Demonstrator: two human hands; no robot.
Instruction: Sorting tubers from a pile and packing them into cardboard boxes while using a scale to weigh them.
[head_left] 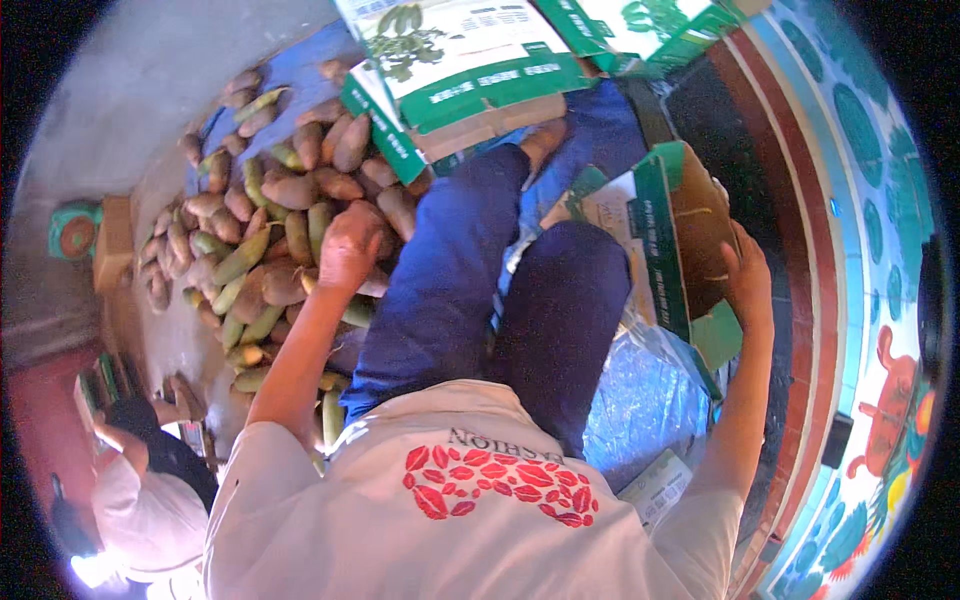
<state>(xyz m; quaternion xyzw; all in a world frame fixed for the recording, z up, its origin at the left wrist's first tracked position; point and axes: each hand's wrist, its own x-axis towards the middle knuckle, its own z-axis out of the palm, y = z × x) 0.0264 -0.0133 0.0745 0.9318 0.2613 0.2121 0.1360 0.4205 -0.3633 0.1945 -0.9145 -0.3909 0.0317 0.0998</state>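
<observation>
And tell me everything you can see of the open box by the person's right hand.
The open box looks like cardboard: dark green and white with print outside, plain brown inside. It sits just to the right of the person's right leg, its inside showing to the camera. A lighter green flap shows at its near end. The right hand is at its right edge. Its bottom cannot be made out clearly.

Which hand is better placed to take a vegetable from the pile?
Probably the left hand: it is right at the pile of vegetables. The right hand is at the edge of the green carton, across the person's legs from the pile.
</observation>
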